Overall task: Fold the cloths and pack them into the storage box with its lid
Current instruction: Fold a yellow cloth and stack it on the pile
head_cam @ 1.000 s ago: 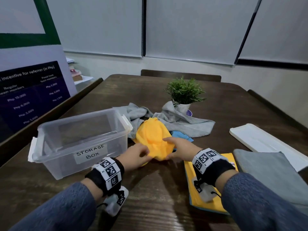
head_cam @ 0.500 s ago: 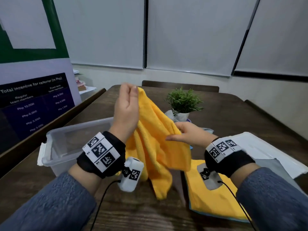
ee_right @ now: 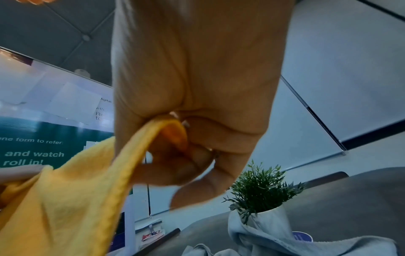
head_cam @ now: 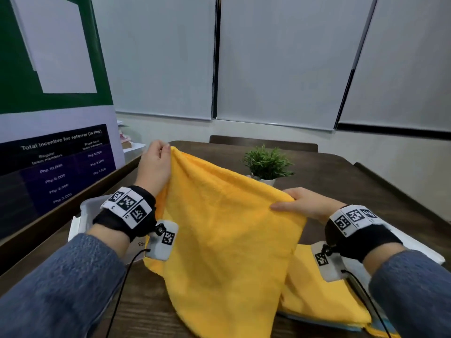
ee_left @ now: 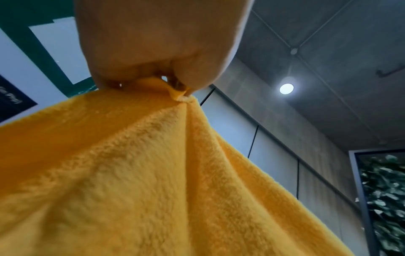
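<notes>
A top corner of the yellow cloth (head_cam: 227, 230) is pinched in the left hand (head_cam: 156, 164), fingers closed on it, raised well above the table (head_cam: 341, 176). The opposite top edge is gripped by the right hand (head_cam: 301, 203), thumb over the fabric and fingers curled behind, held lower. The cloth is spread between the hands and hangs in front of the storage box (head_cam: 84, 213), of which only a rim shows beside the left wrist. A folded yellow cloth (head_cam: 324, 303) lies below the right wrist. A potted plant (head_cam: 267, 164) stands beyond the cloth, a grey cloth (ee_right: 306, 246) at its base. Step judged: opening out, ahead of the first fold. Next move likely calls for levelling both corners and laying the cloth flat.
</notes>
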`<act>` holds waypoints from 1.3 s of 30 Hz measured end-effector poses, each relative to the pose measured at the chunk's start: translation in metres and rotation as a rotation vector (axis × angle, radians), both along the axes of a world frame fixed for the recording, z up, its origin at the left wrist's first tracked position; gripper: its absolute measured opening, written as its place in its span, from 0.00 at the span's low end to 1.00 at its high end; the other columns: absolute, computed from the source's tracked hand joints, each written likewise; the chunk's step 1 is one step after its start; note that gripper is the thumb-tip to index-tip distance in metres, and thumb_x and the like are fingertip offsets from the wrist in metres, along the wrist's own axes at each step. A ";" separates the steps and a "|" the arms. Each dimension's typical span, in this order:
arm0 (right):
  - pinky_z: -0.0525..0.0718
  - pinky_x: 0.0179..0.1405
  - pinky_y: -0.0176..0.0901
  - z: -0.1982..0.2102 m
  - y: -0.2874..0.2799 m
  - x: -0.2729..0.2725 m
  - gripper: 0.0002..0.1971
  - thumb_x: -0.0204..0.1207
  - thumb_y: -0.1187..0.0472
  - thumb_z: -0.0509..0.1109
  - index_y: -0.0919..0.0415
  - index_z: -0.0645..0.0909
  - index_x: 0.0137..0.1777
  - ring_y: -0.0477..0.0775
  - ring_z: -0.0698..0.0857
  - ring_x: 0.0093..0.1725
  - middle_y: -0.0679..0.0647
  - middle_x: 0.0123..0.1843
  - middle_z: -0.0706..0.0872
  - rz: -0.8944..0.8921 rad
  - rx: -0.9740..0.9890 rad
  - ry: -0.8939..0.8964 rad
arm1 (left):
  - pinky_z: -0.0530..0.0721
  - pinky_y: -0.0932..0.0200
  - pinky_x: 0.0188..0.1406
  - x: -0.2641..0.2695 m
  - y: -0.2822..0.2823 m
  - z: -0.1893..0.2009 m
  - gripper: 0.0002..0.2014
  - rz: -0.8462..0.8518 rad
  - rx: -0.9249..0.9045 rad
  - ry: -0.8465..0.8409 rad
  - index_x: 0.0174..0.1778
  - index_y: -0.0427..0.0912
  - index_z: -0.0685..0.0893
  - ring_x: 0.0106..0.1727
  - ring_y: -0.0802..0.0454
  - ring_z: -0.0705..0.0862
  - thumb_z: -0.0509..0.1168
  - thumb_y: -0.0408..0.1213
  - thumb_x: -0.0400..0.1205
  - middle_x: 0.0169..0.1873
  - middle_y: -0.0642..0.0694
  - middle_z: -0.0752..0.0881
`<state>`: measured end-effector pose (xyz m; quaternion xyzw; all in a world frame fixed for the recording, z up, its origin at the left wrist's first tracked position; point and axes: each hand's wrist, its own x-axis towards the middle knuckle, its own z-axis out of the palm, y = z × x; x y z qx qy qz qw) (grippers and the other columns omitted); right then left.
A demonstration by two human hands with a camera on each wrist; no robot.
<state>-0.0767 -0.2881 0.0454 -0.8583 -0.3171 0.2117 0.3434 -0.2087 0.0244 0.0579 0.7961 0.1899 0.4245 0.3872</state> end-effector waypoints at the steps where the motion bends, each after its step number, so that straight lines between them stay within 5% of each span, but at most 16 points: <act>1: 0.89 0.51 0.51 -0.002 -0.002 0.001 0.14 0.74 0.48 0.76 0.58 0.84 0.52 0.53 0.90 0.49 0.55 0.51 0.90 -0.004 0.021 -0.011 | 0.67 0.59 0.32 -0.001 0.004 -0.004 0.14 0.002 -0.002 0.026 0.42 0.43 0.74 0.36 0.55 0.73 0.50 0.44 0.90 0.35 0.49 0.74; 5: 0.84 0.29 0.41 -0.006 -0.004 0.003 0.15 0.76 0.49 0.74 0.61 0.81 0.49 0.52 0.87 0.39 0.58 0.44 0.86 -0.095 0.107 -0.052 | 0.71 0.58 0.34 -0.006 0.012 -0.018 0.14 -0.012 -0.003 0.152 0.48 0.39 0.78 0.35 0.54 0.74 0.53 0.44 0.89 0.34 0.48 0.76; 9: 0.88 0.36 0.46 -0.008 -0.001 0.008 0.16 0.83 0.51 0.65 0.59 0.80 0.65 0.57 0.86 0.39 0.60 0.47 0.84 -0.150 0.133 -0.086 | 0.76 0.50 0.50 -0.003 0.008 -0.021 0.17 -0.087 -0.013 0.375 0.52 0.36 0.83 0.49 0.45 0.80 0.55 0.46 0.88 0.44 0.43 0.82; 12: 0.86 0.33 0.39 -0.013 0.003 0.009 0.15 0.83 0.60 0.66 0.51 0.78 0.69 0.52 0.85 0.34 0.55 0.50 0.82 -0.180 0.181 -0.174 | 0.78 0.51 0.47 0.000 -0.001 -0.019 0.15 -0.190 -0.090 0.431 0.48 0.40 0.84 0.47 0.45 0.80 0.58 0.47 0.87 0.40 0.46 0.81; 17: 0.85 0.31 0.42 -0.012 0.015 -0.004 0.08 0.80 0.67 0.69 0.53 0.82 0.52 0.53 0.82 0.35 0.60 0.49 0.84 -0.174 0.351 -0.250 | 0.77 0.64 0.20 -0.005 -0.033 -0.018 0.07 -0.445 -0.247 0.383 0.50 0.41 0.83 0.26 0.57 0.79 0.68 0.41 0.82 0.30 0.48 0.80; 22: 0.88 0.35 0.39 -0.017 0.034 -0.024 0.06 0.80 0.67 0.70 0.56 0.86 0.44 0.52 0.86 0.35 0.55 0.40 0.86 -0.049 0.334 -0.137 | 0.85 0.62 0.31 -0.003 -0.067 -0.022 0.04 -0.715 -0.339 0.400 0.44 0.39 0.84 0.35 0.52 0.84 0.71 0.35 0.79 0.35 0.43 0.84; 26: 0.87 0.33 0.32 -0.022 0.041 -0.037 0.04 0.76 0.67 0.75 0.65 0.89 0.48 0.44 0.88 0.28 0.48 0.32 0.89 -0.049 0.378 -0.060 | 0.88 0.59 0.43 0.002 -0.085 -0.030 0.12 -0.764 -0.392 0.470 0.54 0.32 0.86 0.44 0.49 0.86 0.73 0.34 0.77 0.44 0.40 0.86; 28: 0.85 0.31 0.29 -0.024 0.042 -0.040 0.05 0.76 0.67 0.74 0.68 0.88 0.50 0.42 0.87 0.27 0.48 0.33 0.88 -0.047 0.386 -0.056 | 0.87 0.61 0.41 0.004 -0.091 -0.034 0.12 -0.771 -0.425 0.478 0.54 0.33 0.87 0.43 0.51 0.87 0.73 0.33 0.77 0.44 0.40 0.87; 31: 0.83 0.31 0.29 -0.029 0.040 -0.041 0.06 0.78 0.66 0.73 0.61 0.89 0.51 0.42 0.85 0.32 0.46 0.35 0.87 -0.064 0.352 -0.148 | 0.88 0.62 0.41 0.007 -0.096 -0.036 0.13 -0.753 -0.456 0.477 0.53 0.31 0.86 0.44 0.52 0.89 0.74 0.32 0.76 0.45 0.39 0.88; 33: 0.81 0.32 0.31 -0.031 0.038 -0.041 0.06 0.79 0.62 0.72 0.55 0.90 0.51 0.45 0.83 0.37 0.53 0.40 0.89 -0.075 0.350 -0.169 | 0.89 0.62 0.44 0.009 -0.097 -0.038 0.14 -0.742 -0.477 0.475 0.55 0.30 0.85 0.46 0.50 0.89 0.73 0.32 0.76 0.48 0.36 0.88; 36: 0.79 0.36 0.25 -0.033 0.036 -0.043 0.06 0.79 0.59 0.72 0.53 0.89 0.53 0.35 0.85 0.43 0.47 0.45 0.90 -0.059 0.422 -0.080 | 0.89 0.64 0.43 0.013 -0.101 -0.039 0.13 -0.736 -0.573 0.441 0.58 0.29 0.84 0.46 0.50 0.89 0.69 0.31 0.80 0.51 0.33 0.88; 39: 0.86 0.46 0.36 -0.036 0.036 -0.042 0.15 0.70 0.57 0.80 0.54 0.88 0.58 0.45 0.87 0.48 0.49 0.49 0.91 -0.043 0.446 -0.043 | 0.89 0.65 0.39 0.016 -0.108 -0.037 0.13 -0.713 -0.708 0.379 0.58 0.27 0.83 0.39 0.52 0.90 0.62 0.34 0.85 0.46 0.34 0.88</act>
